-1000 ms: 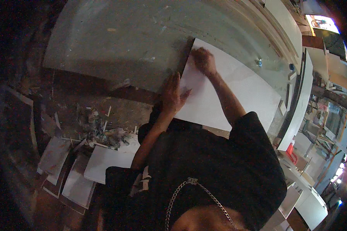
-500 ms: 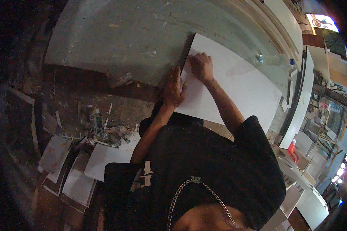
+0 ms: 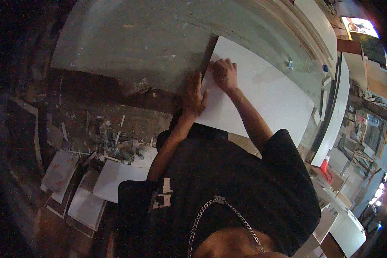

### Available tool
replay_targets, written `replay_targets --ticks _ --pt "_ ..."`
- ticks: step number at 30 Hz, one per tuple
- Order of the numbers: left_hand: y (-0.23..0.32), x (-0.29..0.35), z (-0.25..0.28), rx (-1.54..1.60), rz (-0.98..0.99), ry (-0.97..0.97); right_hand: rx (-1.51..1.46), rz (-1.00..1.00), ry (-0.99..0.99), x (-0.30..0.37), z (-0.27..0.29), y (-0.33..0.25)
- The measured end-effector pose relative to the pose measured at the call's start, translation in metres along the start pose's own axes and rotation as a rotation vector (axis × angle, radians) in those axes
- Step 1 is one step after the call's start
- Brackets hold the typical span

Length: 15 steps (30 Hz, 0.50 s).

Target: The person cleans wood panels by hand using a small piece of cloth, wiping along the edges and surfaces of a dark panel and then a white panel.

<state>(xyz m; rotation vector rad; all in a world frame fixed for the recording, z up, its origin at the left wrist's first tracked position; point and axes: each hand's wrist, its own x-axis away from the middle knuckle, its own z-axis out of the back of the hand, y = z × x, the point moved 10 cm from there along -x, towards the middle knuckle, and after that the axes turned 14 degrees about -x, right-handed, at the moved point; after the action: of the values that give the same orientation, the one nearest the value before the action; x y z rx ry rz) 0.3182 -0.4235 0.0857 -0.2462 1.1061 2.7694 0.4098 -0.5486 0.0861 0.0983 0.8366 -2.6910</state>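
A white rectangular board [image 3: 262, 90] lies on the grey-green worktable, its left edge dark and thick. My left hand [image 3: 194, 98] rests along that edge near the board's lower left corner, fingers stretched out upward and thumb over the white surface. Just to its right, my right hand [image 3: 225, 75] is closed, with curled fingers pressed down on the board beside the same edge. Whatever it may hold is hidden under the fingers.
The worktable [image 3: 129, 43] extends left, with scraps on it. Long boards [image 3: 305, 34] line its far right side, near a clear plastic bottle [image 3: 305, 66]. White panels [image 3: 121, 180] stand at lower left beside debris. A red object [image 3: 325, 170] sits at right.
My right hand stays at the board's left edge, with its fingers shifted very slightly. My left hand and the board keep nearly the same place.
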Motion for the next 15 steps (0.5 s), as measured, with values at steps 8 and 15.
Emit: replay_targets --ticks 8,15 --pt "0.004 -0.001 0.004 -0.023 -0.024 0.029 0.078 -0.093 -0.038 0.002 -0.001 0.008" --pt "0.005 -0.001 0.007 0.014 -0.02 0.045 0.083 -0.127 -0.019 0.01 0.005 0.001"
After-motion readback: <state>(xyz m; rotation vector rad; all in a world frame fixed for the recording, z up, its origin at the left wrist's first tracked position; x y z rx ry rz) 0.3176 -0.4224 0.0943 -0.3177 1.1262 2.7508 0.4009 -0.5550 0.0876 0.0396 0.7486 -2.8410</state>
